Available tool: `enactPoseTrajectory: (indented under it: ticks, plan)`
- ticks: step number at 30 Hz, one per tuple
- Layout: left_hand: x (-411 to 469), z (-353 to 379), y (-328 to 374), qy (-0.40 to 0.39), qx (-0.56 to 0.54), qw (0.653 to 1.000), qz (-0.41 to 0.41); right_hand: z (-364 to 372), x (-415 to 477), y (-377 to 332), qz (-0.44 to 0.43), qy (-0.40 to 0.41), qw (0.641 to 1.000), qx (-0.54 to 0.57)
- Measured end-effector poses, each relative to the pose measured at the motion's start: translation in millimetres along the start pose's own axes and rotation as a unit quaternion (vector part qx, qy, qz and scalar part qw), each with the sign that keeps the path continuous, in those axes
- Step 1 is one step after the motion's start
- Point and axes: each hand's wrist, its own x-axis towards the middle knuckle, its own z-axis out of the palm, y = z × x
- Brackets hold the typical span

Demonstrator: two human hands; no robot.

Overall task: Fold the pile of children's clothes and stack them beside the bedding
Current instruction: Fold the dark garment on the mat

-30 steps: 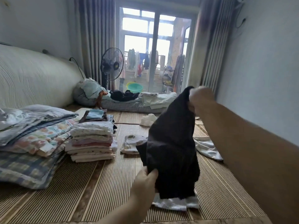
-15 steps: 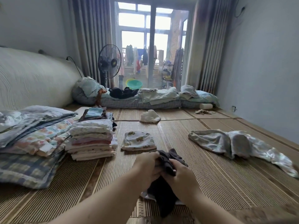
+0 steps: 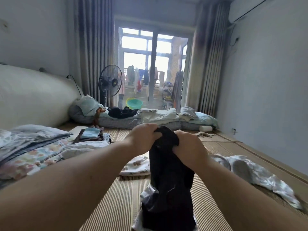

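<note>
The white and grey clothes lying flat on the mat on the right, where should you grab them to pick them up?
Probably by the near end of the white and grey garment, coming down from above with the right hand. It lies spread and crumpled on the mat, so pinching a raised fold lifts it easily. Both hands now hold the dark garment, so that goes down first.

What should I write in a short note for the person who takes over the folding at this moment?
Left hand and right hand: both grip the top edge of the dark garment, which hangs down unfolded.
Done: folded clothes lie beside the floral bedding; a folded printed piece lies apart on the mat.
Left: fold the dark garment, the light cloth under it, and the pale crumpled garment on the right; stack all by the bedding.
</note>
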Motion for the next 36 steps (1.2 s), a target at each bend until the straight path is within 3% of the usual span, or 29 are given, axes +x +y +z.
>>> enactPoseTrajectory:
  ticks: [7,11,15,17,20,24,31,35,36]
  plan:
    - [42,-95,-4,0.085,-0.002,0.995,-0.049,-71,55,12,-0.003,-0.016,0.996,-0.083]
    - [56,-139,-5,0.125,-0.019,0.989,-0.077,-112,91,-6,0.008,0.006,1.0,-0.002]
    - [58,-164,-16,0.152,-0.144,0.969,-0.13,-134,106,-23,0.039,0.045,0.988,0.142]
    - [56,-165,-18,0.149,-0.176,0.959,-0.163,-131,109,-30,0.072,0.055,0.979,0.181]
    - [52,-157,-17,0.141,-0.135,0.956,-0.221,-112,109,-43,0.137,0.085,0.966,0.201]
    - [45,-142,0,0.126,-0.121,0.959,-0.224,-91,109,-60,0.181,0.097,0.946,0.252]
    - [39,-116,35,0.046,-0.22,0.96,-0.168,-78,100,-87,0.186,-0.029,0.871,0.454]
    - [36,-119,46,0.002,-0.385,0.9,-0.205,-84,94,-92,0.136,-0.078,0.863,0.48]
    - [36,-120,47,-0.002,-0.388,0.9,-0.2,-86,92,-92,0.123,-0.085,0.864,0.481]
